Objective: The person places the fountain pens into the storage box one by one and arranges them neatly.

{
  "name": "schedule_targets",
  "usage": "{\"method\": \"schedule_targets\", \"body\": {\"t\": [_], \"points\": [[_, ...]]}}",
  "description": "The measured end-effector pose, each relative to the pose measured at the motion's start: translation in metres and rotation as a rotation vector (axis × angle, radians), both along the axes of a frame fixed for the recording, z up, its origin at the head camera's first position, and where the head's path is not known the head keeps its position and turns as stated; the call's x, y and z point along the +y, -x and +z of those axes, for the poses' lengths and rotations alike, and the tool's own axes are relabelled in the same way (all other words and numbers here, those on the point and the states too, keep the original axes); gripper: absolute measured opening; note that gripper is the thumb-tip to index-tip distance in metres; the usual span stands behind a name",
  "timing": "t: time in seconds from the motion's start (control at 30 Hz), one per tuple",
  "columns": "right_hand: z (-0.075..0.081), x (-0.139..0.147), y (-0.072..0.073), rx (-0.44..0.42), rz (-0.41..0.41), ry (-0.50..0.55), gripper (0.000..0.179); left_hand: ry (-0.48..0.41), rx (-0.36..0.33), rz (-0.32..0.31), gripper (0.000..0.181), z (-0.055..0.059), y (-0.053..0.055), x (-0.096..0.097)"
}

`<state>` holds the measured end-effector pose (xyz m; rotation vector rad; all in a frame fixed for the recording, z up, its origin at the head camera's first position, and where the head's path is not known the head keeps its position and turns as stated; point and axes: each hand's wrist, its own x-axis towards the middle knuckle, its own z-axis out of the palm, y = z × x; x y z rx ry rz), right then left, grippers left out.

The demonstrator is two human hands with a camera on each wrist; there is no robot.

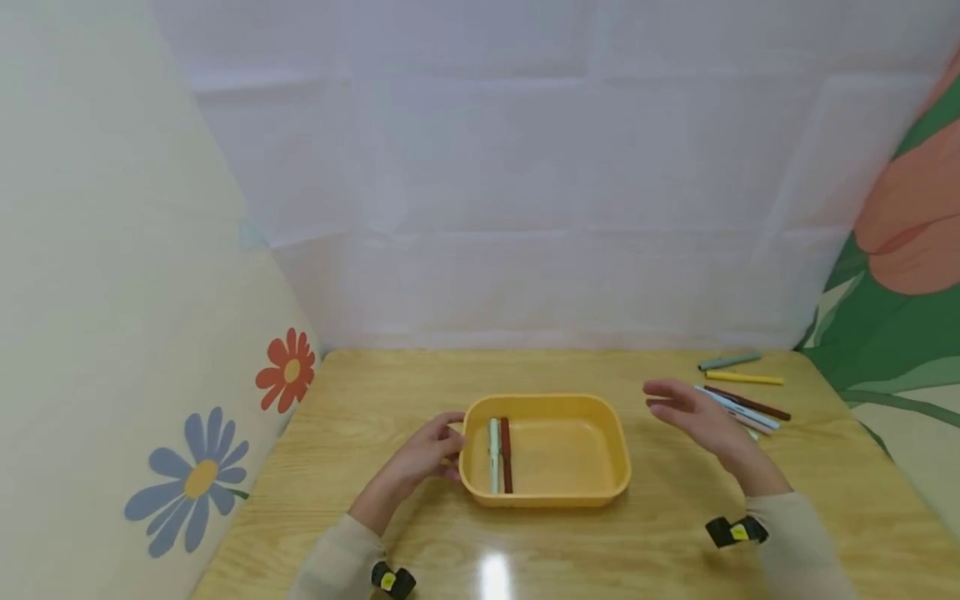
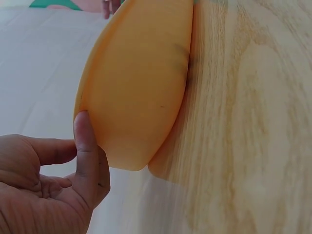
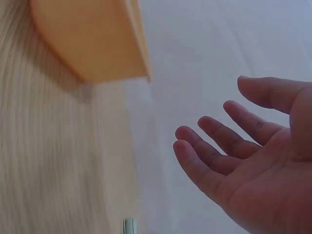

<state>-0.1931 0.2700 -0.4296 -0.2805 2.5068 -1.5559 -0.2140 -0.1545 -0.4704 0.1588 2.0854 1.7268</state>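
A yellow plastic tray [image 1: 555, 501] with rounded corners sits on the wooden table. Inside it, toward its left end, a pale green pen [image 1: 494, 457] and a dark red pen [image 1: 506, 457] lie side by side. My left hand [image 1: 423, 454] pinches the tray's left rim between thumb and finger; the left wrist view shows the fingertips on the edge of the tray wall [image 2: 136, 87]. To the right of the tray, my right hand [image 1: 697, 421] is raised with fingers spread and nothing in it. The right wrist view shows its bare palm [image 3: 263, 180].
Right of the right hand lie several loose pens: a grey-green pen [image 1: 729, 361], a yellow pen [image 1: 744, 378], a dark red pen [image 1: 765, 407] and a light blue one [image 1: 750, 412], some overlapping. A white sheet [image 1: 525, 208] hangs behind the table [image 1: 352, 400]; flower-patterned panels flank it.
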Motion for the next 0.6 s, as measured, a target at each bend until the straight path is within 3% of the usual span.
{"method": "schedule_targets", "body": {"t": [0.23,0.4,0.6], "points": [[-0.011,0.029,-0.002,0.093,-0.028,-0.155,0.059,0.015,0.011,-0.019,0.044,0.001,0.000,0.001],[-0.017,0.040,0.001,0.128,-0.026,-0.200,0.057,0.003,-0.006,-0.012,0.043,0.001,0.000,-0.001],[-0.024,0.049,0.002,0.222,-0.032,-0.345,0.055,0.007,-0.019,-0.023,0.045,0.007,0.001,0.000]]}}
